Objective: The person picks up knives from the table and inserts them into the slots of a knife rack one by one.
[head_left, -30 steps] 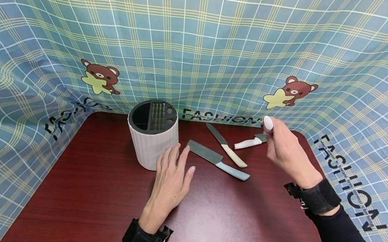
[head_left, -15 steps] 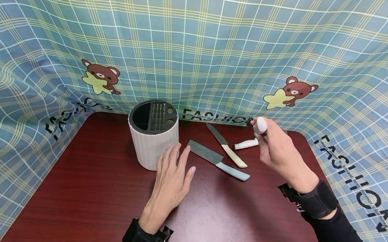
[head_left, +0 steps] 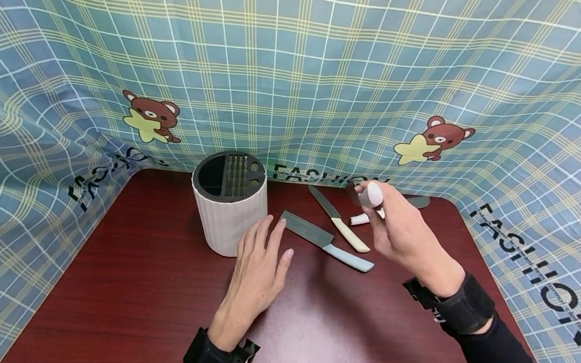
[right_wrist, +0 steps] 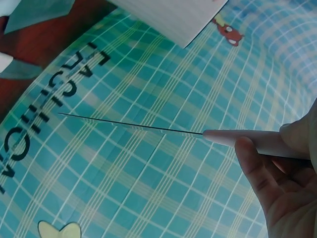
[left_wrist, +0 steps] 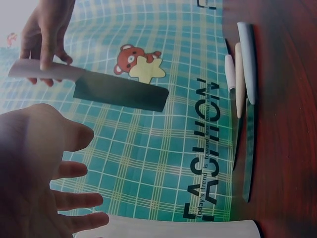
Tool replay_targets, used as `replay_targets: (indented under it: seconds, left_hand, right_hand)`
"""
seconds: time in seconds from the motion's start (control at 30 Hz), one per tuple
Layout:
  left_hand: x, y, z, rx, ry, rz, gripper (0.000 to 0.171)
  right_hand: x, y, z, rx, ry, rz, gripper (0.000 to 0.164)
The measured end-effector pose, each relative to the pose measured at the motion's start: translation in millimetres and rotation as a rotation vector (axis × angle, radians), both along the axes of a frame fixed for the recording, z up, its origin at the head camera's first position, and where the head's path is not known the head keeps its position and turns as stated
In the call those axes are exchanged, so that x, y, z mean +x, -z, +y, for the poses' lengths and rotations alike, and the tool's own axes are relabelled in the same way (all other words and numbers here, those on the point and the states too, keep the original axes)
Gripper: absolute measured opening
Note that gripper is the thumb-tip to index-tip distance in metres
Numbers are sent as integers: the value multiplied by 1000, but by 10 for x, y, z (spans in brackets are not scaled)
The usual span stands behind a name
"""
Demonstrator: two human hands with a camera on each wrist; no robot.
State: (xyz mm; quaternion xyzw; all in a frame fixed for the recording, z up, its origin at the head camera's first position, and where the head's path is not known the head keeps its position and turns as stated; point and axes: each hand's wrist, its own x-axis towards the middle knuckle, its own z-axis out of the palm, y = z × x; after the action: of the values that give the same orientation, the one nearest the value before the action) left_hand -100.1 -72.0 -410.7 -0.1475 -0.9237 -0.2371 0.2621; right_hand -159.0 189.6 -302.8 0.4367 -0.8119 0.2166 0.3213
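My right hand grips a cleaver by its pale handle, above the table's right side. The left wrist view shows the cleaver's broad dark blade; in the right wrist view this blade appears edge-on. My left hand has its fingers extended by the lower right side of a white ribbed knife block; whether they touch it I cannot tell. Between the hands lie a blue-handled cleaver, a cream-handled knife and a white-handled knife, partly hidden by the right hand.
The block's black top has an open compartment at left, a slotted insert and two round holes at right. A plaid cloth hangs around the back and sides of the dark red table.
My right hand has carried the cleaver leftward, uncovering the blade tip of the white-handled knife behind it. My left hand and the block have stayed in place.
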Motion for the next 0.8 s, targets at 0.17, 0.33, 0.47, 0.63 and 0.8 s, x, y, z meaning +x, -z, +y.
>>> replay_targets:
  seconds: [0.17,0.33,0.47,0.63,0.8]
  left_hand:
    - [0,-10,7,6,9,-1,53]
    - [-4,-26,8,18,18,6,51]
    - [-4,-47,9,28,24,36,51]
    - [2,-85,11,51,46,84,49]
    - [-1,-125,22,89,85,128,46]
  right_hand:
    - [37,3,-98,-4,-21,-5,49]
    - [70,2,-180,-8,-43,-15,51]
    - [93,-11,-234,-8,-71,-11,37]
    - [123,-11,-295,14,-82,-14,37]
    - [143,17,-347,41,-90,-54,37]
